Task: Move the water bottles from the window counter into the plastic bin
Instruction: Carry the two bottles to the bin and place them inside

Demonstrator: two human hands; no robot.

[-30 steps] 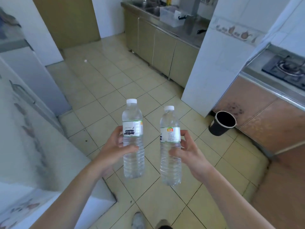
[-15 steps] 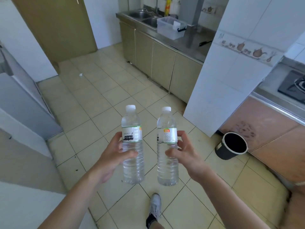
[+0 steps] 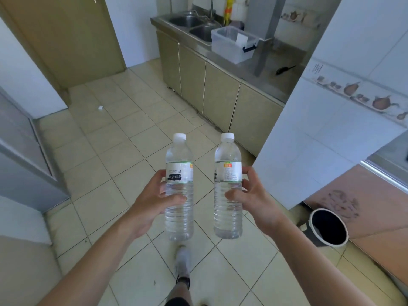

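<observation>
Gripping upright bottles, both hands hover over tiled floor; bin seemingly empty.

Steel counter with the clear plastic bin beside the sink; tiled floor with a black bucket.

Bright even daylight; soft shadows; wide-angle bending at edges; slightly soft.

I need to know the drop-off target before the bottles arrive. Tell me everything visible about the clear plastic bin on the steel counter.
The clear plastic bin is a translucent, whitish rectangular tub with no lid on and a dark blue latch handle at its right end. It stands upright on the stainless steel counter, right beside the sink basin. A white, paper-like piece shows inside; otherwise its contents cannot be made out. Neither hand touches it.
</observation>
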